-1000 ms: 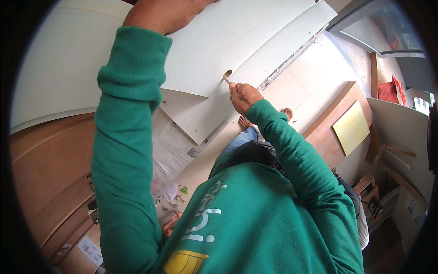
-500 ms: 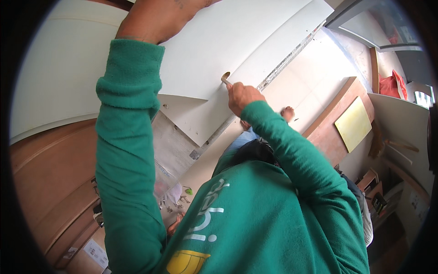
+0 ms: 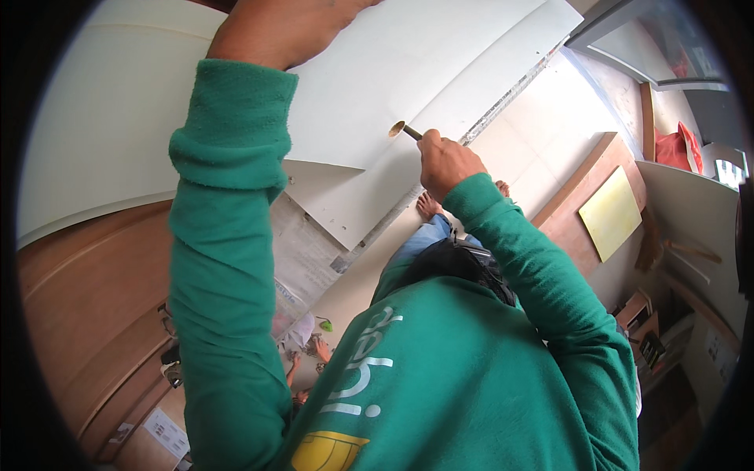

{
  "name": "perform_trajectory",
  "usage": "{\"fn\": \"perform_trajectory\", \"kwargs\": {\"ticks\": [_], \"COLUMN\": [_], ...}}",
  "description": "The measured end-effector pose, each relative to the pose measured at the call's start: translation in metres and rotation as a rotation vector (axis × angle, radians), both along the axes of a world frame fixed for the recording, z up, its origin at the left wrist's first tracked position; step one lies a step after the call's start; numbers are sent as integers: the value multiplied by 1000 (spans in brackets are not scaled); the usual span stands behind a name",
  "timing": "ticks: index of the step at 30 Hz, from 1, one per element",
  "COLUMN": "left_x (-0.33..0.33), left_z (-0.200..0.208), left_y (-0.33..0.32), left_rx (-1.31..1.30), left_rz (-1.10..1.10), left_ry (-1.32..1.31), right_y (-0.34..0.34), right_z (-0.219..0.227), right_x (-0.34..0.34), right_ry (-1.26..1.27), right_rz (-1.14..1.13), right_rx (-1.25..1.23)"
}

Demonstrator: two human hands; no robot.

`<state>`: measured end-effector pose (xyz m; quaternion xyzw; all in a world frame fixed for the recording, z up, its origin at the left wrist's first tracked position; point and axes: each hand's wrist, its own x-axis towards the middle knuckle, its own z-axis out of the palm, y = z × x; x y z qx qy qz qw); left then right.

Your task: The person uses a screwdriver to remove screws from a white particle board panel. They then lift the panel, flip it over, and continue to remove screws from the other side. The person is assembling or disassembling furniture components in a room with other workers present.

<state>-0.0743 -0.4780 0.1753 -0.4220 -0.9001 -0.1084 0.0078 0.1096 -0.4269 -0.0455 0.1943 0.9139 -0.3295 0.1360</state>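
Right hand (image 3: 446, 162) is what I see first in the head view: its fingers are curled tight around a small tool (image 3: 411, 132), whose thin dark shaft pokes out from the fist to a round hole (image 3: 397, 129) in a white board (image 3: 440, 63). That hole sits near the board's lower edge, just up and left of the fist. My left hand (image 3: 275, 31) is pressed against the same board at the top of the picture; its fingers run out of frame, so I cannot tell whether they are spread or bent. Both arms wear green sleeves (image 3: 228, 259). A second white board (image 3: 353, 204) lies under the first, and newspaper (image 3: 302, 263) is beneath that. On the right I see a brown panel with a yellow sheet (image 3: 611, 213). Bare feet (image 3: 428, 206) show on the pale floor (image 3: 542, 149) below the fist.
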Motion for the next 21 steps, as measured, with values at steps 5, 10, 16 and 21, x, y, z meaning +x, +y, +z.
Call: {"fn": "perform_trajectory", "kwargs": {"ticks": [5, 10, 16, 21], "left_x": [3, 4, 23, 8], "left_z": [0, 1, 9, 0], "left_y": [-1, -3, -3, -3], "left_rx": [-37, -36, 6, 15], "left_rz": [24, 20, 0, -37], "left_ry": [59, 77, 37, 81], "right_y": [-13, -22, -32, -23], "right_z": [-2, -2, -5, 6], "right_x": [-10, -14, -27, -25], "right_ry": [-27, -55, -197, -211], "right_rz": [-10, -79, -227, -146], "right_rx": [130, 103, -165, -174]}}
